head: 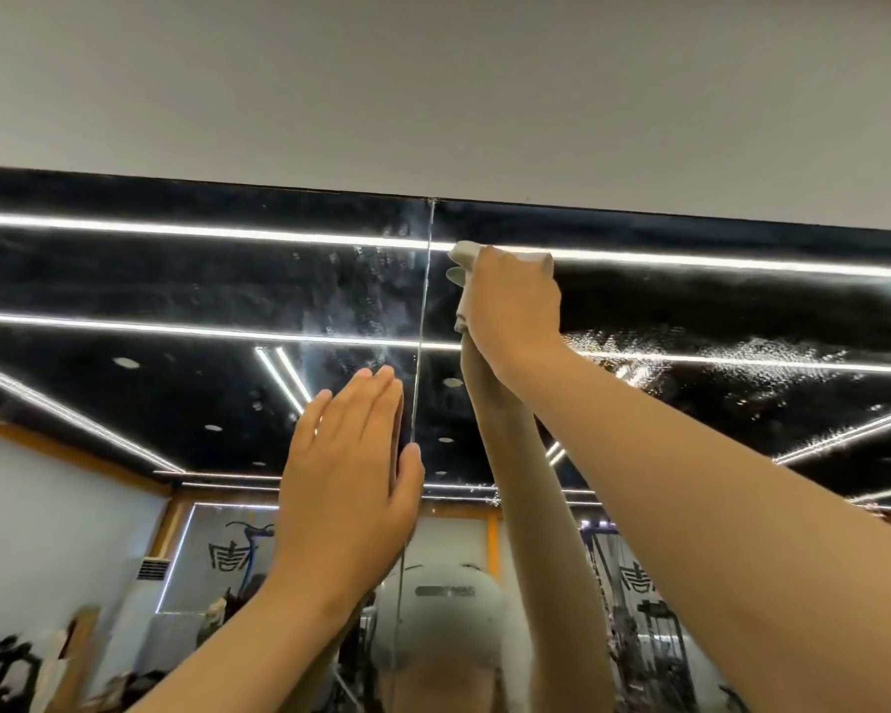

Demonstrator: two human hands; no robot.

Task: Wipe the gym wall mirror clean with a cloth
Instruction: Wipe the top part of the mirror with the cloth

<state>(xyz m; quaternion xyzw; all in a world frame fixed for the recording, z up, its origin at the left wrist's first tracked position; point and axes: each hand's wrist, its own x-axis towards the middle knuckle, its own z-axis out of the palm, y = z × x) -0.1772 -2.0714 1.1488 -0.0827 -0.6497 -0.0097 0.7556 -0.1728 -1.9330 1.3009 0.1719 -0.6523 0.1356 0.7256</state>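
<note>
The right hand [510, 306], fingers curled over the cloth [466, 252], presses it to the mirror [176, 280] just right of the seam [423, 301] — the streaked patch [351, 295] lies just left of that seam, above the nearer left hand [345, 476] (fingers [371, 414] straight, together, flat on the glass).

Single wide-angle head camera, sitting at the person's head height. It is facing forward and tilting up at the mirror [176, 280], close enough that both arms are reaching the glass. The mirror's top edge is running across the upper part of the frame, with bare wall [433, 69] filling everything above. The left hand [348, 486] is lying flat on the glass at centre. The right hand [515, 311] is gripping a cloth [464, 252] higher up, right of centre. The vertical seam [423, 301] is running down mid-frame. At bottom centre the glass is reflecting the wearer's white headgear [443, 620], so the lens is looking nearly square-on.
</note>
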